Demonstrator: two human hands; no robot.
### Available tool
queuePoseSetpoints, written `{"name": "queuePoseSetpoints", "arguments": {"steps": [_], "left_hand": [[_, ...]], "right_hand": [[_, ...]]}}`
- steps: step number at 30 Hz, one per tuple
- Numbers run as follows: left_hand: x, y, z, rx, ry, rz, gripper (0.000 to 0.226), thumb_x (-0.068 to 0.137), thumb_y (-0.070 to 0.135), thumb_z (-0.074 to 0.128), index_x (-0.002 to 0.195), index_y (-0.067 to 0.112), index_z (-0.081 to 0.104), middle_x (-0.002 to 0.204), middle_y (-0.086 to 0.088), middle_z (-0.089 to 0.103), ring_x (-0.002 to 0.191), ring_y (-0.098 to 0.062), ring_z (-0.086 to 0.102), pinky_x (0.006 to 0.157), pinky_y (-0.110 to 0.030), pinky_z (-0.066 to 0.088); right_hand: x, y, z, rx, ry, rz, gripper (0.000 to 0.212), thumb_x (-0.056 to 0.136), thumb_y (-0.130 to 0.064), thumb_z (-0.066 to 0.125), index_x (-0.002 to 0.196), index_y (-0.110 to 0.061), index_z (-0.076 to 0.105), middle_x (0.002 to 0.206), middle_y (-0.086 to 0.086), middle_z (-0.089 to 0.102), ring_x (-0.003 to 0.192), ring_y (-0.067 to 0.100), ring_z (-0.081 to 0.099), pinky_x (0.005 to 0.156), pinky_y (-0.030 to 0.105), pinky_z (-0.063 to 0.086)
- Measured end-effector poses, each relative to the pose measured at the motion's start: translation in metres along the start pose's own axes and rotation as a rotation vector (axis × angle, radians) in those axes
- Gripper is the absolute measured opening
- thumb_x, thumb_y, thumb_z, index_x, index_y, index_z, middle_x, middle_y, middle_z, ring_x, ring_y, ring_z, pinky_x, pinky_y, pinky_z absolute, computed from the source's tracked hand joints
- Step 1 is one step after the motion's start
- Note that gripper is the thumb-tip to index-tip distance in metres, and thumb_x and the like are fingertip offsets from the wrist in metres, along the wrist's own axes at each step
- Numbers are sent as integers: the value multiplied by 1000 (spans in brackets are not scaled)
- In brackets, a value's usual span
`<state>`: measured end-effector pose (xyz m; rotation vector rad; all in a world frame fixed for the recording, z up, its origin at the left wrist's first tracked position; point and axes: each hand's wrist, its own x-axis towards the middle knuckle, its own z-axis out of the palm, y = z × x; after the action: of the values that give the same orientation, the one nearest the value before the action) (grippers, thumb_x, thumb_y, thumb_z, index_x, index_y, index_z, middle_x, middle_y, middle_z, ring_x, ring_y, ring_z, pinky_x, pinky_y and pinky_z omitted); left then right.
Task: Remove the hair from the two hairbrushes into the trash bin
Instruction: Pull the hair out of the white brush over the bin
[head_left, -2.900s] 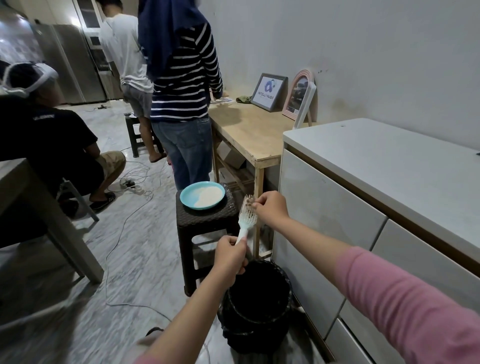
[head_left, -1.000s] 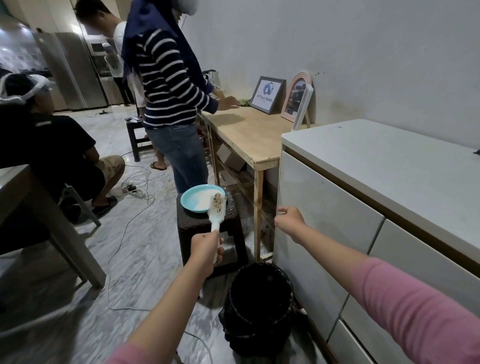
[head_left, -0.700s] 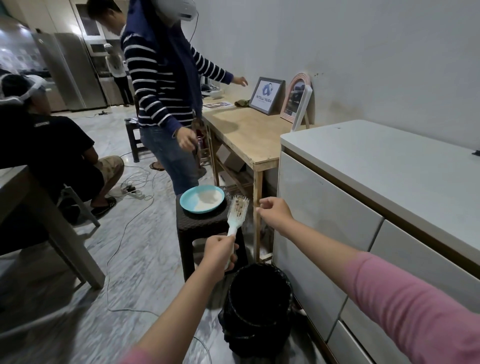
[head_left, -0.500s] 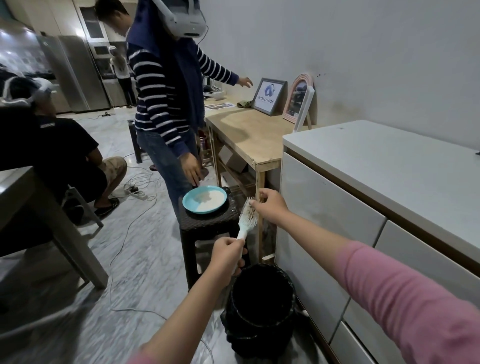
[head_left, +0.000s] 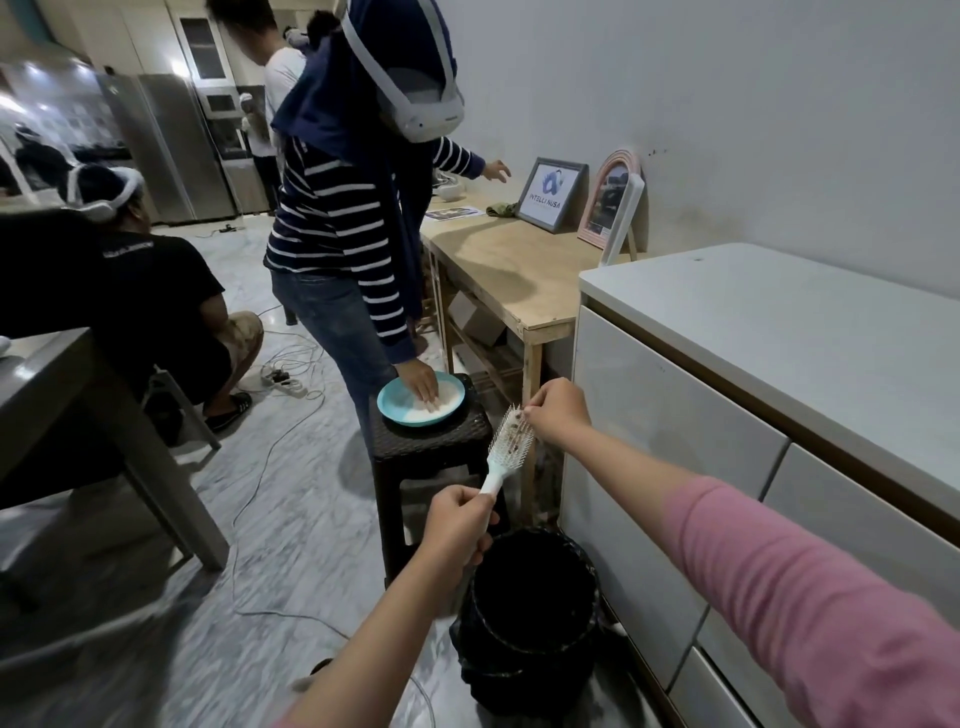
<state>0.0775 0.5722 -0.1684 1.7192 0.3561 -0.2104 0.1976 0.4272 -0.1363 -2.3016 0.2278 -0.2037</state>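
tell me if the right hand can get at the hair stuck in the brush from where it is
Probably yes: the right hand is already pinched at the top of the hairbrush, which the left hand holds bristles-up, and nothing lies between them.

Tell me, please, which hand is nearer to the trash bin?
Left. The left hand grips the hairbrush handle just above the trash bin; the right hand is higher, at the bristles.

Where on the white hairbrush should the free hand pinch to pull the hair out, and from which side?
Probably at the bristle face of the hairbrush, from its right, since the bristles face that way. The left hand has the handle, tilting the head up above the trash bin. The right hand pinches near the tip, where dark hair sits.
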Motion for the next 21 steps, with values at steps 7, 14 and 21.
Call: {"name": "queuePoseSetpoints", "arguments": {"steps": [7, 14, 21], "left_hand": [[-1, 5, 1, -88, -27, -53, 9, 92, 12, 51, 90, 7, 57, 74, -6, 57, 42, -13, 40, 38, -18, 25], [1, 11, 3, -172, -27, -141, 12, 93, 12, 51, 84, 5, 57, 73, -7, 55, 41, -13, 39, 40, -17, 25], [3, 6, -2, -203, 28, -176, 15, 93, 11, 49, 84, 1, 55, 71, -7, 53, 42, -13, 38, 37, -14, 24]], "right_hand": [[1, 1, 0, 108, 71, 45, 7, 86, -6, 65, 85, -4, 71, 97, 12, 70, 96, 24, 64, 74, 28, 46], [2, 4, -2, 301, 118, 133, 20, 91, -3, 57, 73, -13, 58, 97, 12, 69, 76, 20, 73, 69, 28, 58], [1, 2, -14, 426, 133, 189, 21, 92, -3, 59, 73, -13, 56, 100, 15, 71, 58, 9, 67, 66, 24, 58]]}}
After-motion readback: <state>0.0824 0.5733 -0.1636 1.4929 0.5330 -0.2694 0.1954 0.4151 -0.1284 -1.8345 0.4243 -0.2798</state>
